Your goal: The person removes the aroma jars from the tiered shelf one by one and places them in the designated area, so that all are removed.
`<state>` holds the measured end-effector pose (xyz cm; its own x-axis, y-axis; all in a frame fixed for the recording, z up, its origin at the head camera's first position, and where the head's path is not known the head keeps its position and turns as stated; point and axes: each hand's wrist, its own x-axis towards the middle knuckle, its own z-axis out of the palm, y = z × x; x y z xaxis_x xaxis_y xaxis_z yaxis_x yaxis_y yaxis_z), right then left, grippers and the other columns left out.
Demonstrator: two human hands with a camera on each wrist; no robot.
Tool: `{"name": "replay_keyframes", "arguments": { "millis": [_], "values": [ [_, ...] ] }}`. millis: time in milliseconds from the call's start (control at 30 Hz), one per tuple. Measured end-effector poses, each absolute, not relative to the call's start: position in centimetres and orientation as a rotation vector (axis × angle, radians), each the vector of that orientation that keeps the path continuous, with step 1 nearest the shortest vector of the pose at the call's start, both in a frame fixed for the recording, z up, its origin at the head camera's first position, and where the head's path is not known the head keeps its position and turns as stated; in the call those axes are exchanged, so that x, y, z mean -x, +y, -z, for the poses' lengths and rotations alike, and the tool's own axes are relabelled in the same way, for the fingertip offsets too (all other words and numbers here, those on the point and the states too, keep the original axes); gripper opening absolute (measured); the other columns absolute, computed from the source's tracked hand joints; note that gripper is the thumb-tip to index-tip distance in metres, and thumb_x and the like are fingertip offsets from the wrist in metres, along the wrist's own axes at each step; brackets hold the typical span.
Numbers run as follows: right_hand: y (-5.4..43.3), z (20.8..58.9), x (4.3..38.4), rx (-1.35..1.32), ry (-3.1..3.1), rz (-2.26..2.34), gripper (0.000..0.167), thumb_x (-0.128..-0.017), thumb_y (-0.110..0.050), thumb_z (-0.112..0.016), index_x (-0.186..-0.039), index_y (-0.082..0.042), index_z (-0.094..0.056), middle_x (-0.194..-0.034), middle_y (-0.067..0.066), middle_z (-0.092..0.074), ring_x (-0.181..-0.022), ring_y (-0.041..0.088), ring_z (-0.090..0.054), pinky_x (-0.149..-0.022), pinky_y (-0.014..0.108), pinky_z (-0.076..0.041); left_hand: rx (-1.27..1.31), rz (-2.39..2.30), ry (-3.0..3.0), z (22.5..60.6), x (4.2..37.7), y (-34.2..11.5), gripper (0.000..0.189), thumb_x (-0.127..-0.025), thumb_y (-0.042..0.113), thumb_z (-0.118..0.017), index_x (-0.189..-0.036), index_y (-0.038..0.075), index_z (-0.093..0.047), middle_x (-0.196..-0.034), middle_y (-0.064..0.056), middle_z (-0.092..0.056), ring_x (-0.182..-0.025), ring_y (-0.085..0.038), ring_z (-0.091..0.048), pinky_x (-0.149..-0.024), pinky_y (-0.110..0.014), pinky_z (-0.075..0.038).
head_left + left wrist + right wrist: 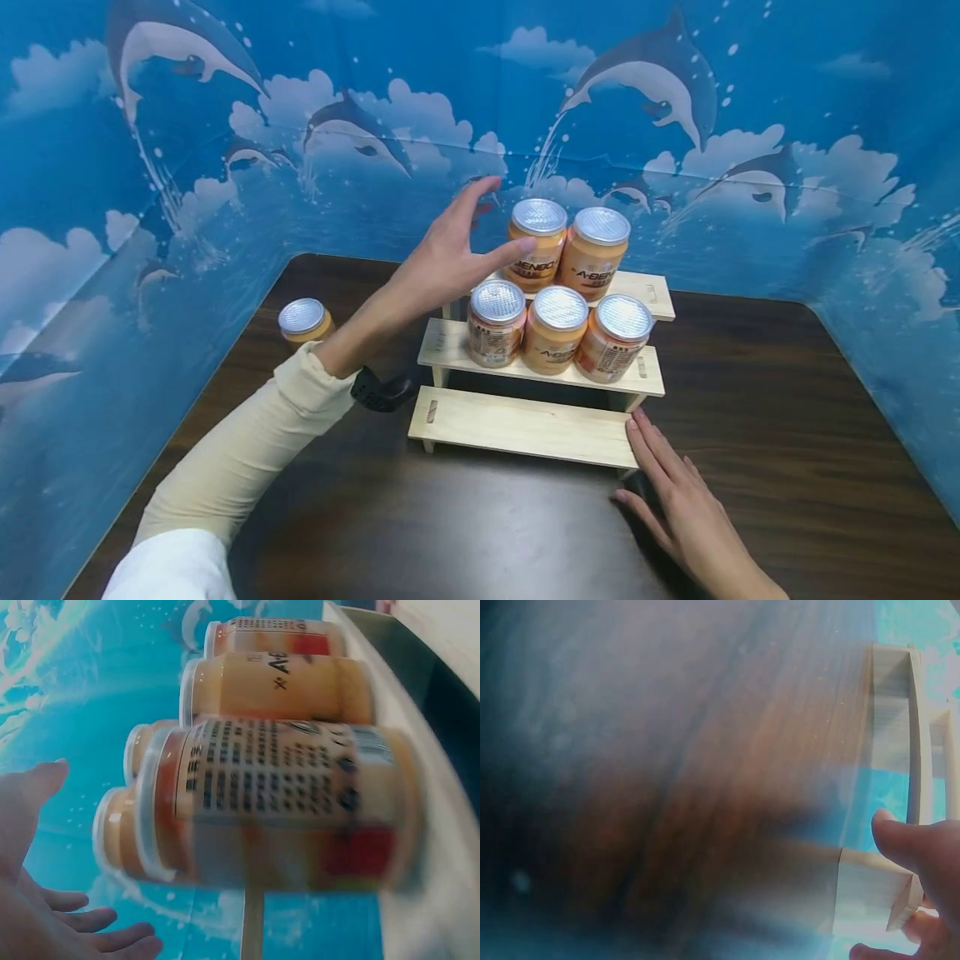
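Note:
My left hand (450, 250) reaches over the top step of a wooden tiered rack (525, 425), fingers spread and thumb stretched out in front of the top-left jar (537, 258). In the left wrist view the same fingers (112, 941) are apart, beside the jar lids. A second orange jar (592, 265) with a silver lid stands next to it on that step. Three similar jars, left (497, 337), middle (553, 343) and right (611, 354), stand upright on the middle step. My right hand (686, 508) rests straight fingers at the right end of the lowest step.
Another silver-lidded jar (303, 321) stands on the dark wooden table (750, 400) at the left, partly hidden by my left forearm. A blue dolphin-print backdrop (450, 100) encloses the table at the back and sides.

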<state>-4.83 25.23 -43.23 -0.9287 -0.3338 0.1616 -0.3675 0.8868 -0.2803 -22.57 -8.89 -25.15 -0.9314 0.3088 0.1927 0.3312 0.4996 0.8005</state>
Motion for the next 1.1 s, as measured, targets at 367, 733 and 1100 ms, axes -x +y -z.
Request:
{"name": "replay_keyframes", "arguments": {
  "millis": [367, 733, 1100],
  "values": [
    [23.3, 43.9, 4.0, -0.584, -2.964, -0.5, 0.1, -0.095, -0.031, -0.089, -0.175, -0.018, -0.031, -0.182, 0.009, -0.029, -0.152, 0.041, -0.053, -0.099, 0.083, -0.05, 0.541, 1.52, -2.781, 26.8, 23.8, -7.8, 0.095, -0.1, 0.039, -0.081, -0.173, 0.016, -0.026, -0.168, -0.016, -0.046, -0.155, -0.036, -0.049, -0.124, -0.062, -0.043],
    [23.3, 43.6, 4.3, -0.573, -2.988, -0.515, 0.098, -0.097, -0.033, -0.087, -0.175, -0.02, -0.03, -0.183, 0.005, -0.025, -0.155, 0.041, -0.05, -0.1, 0.083, -0.05, 0.514, 1.498, -2.743, 26.2, 23.8, -8.4, 0.078, -0.1, 0.033, -0.083, -0.163, 0.011, -0.041, -0.155, -0.016, -0.058, -0.144, -0.033, -0.059, -0.117, -0.057, -0.05],
    [25.0, 43.2, 4.8, -0.52, -2.972, -0.519, 0.102, -0.096, -0.033, -0.087, -0.177, -0.022, -0.026, -0.185, 0.001, -0.02, -0.153, 0.044, -0.049, -0.098, 0.086, -0.047, 0.419, 1.394, -2.522, 23.0, 22.5, -14.3, 0.073, -0.101, 0.024, -0.081, -0.161, 0.004, -0.043, -0.156, -0.021, -0.053, -0.145, -0.037, -0.056, -0.121, -0.059, -0.048]
  ]
}}
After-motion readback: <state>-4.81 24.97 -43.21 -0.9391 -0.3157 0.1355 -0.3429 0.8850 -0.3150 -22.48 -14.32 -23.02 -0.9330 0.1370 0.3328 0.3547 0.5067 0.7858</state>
